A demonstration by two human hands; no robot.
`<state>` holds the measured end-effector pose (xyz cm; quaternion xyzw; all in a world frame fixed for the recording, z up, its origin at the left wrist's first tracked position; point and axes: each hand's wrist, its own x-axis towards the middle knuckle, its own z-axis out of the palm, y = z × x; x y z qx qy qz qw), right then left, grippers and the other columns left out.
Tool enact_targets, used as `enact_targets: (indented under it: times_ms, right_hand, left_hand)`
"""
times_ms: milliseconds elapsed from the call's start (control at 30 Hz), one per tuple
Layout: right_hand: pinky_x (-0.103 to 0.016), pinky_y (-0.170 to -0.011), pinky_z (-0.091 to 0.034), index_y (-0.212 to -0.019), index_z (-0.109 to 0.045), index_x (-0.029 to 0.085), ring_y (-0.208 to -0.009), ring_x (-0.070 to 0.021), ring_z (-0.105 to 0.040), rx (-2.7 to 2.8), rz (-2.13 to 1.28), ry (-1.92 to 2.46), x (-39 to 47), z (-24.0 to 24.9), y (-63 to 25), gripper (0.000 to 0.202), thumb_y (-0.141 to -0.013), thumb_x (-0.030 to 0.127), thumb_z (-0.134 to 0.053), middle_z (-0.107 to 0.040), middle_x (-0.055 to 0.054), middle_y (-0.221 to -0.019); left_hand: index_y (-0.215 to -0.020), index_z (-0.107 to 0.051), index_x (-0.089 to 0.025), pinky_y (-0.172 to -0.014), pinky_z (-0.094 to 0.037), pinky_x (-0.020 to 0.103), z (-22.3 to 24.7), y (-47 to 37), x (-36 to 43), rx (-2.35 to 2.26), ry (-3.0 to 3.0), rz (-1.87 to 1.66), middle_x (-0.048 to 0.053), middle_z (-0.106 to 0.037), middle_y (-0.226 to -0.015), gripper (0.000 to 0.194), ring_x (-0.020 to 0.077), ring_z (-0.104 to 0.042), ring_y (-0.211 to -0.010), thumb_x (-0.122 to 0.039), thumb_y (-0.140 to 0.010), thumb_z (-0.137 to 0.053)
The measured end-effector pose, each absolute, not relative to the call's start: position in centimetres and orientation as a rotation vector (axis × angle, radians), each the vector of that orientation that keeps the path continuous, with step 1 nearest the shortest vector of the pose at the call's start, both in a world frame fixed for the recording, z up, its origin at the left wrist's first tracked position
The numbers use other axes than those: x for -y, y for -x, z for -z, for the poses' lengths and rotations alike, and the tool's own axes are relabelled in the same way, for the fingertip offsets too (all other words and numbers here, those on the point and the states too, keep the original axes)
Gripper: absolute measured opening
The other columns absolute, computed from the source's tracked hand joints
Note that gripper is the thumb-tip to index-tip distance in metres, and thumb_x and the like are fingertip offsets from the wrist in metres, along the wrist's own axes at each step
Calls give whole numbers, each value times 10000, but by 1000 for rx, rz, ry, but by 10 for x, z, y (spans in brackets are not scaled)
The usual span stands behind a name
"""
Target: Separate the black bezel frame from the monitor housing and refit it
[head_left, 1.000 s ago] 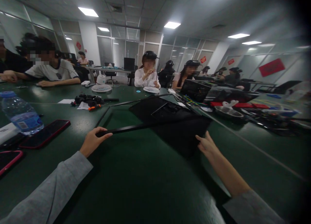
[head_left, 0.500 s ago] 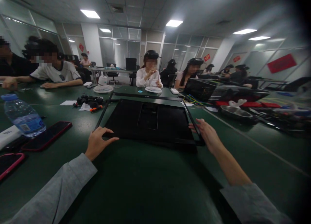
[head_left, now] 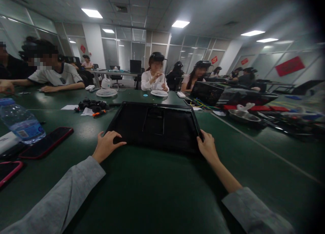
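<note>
In front of me a black monitor back cover [head_left: 132,125] lies on the green table, with a rectangular recess in its middle. A thin black monitor bezel [head_left: 177,106] sits over it, its edges roughly lined up with the cover's. At the near left corner, my left hand [head_left: 108,145] curls its fingers round the side of the bezel, thumb along the near edge. My right hand [head_left: 207,146] grips the right side near the front corner, fingers on the outer edge. The fingertips of both hands are partly hidden.
To the left are a water bottle [head_left: 22,125] and a red-edged phone [head_left: 47,142]. Black-and-orange gear [head_left: 92,106] lies beyond. White fans [head_left: 106,92], an open laptop [head_left: 207,92] and a metal bowl [head_left: 243,116] stand farther off. Several people sit around the tables.
The bezel has come down from above the back cover onto it. My right hand has moved left and lower, closing in on the side edge; my left hand has shifted slightly right.
</note>
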<state>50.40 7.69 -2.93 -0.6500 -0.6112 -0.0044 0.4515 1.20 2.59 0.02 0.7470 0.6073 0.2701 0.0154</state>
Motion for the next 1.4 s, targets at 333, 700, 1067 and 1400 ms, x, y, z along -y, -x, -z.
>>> enact_targets:
  times_ms: [333, 700, 1067, 1400]
  right_hand:
    - [-436, -886, -514, -1247, -655, 134, -868, -245, -619, 1525, 94, 1640, -90, 29, -518, 486, -823, 334, -527, -617, -138, -1046]
    - [-450, -965, -515, -1327, -614, 148, -1043, -276, -673, 1544, 21, 1634, -86, 32, -526, 500, -865, 321, -531, -694, -135, -1191]
    - [-470, -1000, -511, -1365, -582, 126, -1104, -289, -665, 1529, -25, 1664, -84, 33, -524, 521, -885, 322, -530, -683, -148, -1230]
    - [-476, -1010, -504, -1384, -566, 138, -1132, -294, -654, 1548, -47, 1726, -88, 30, -530, 537, -887, 337, -529, -668, -155, -1257]
  left_hand:
    - [-914, -626, -211, -845, -382, 384, 3, -19, -21, -1621, -2674, -764, 27, -678, -916, 489, 209, -619, -875, -687, -850, -535]
    - [-944, -617, -191, -773, -406, 352, 5, -24, -16, -1545, -2815, -768, 37, -685, -894, 483, 199, -631, -800, -651, -903, -474]
    - [-955, -622, -189, -732, -425, 335, 5, -24, -17, -1574, -2755, -733, 47, -661, -919, 479, 208, -612, -842, -646, -896, -489]
    - [-1129, -640, -230, -906, -451, 423, 2, -22, -18, -1835, -2641, -992, 81, -674, -1111, 406, 265, -605, -1050, -555, -938, -491]
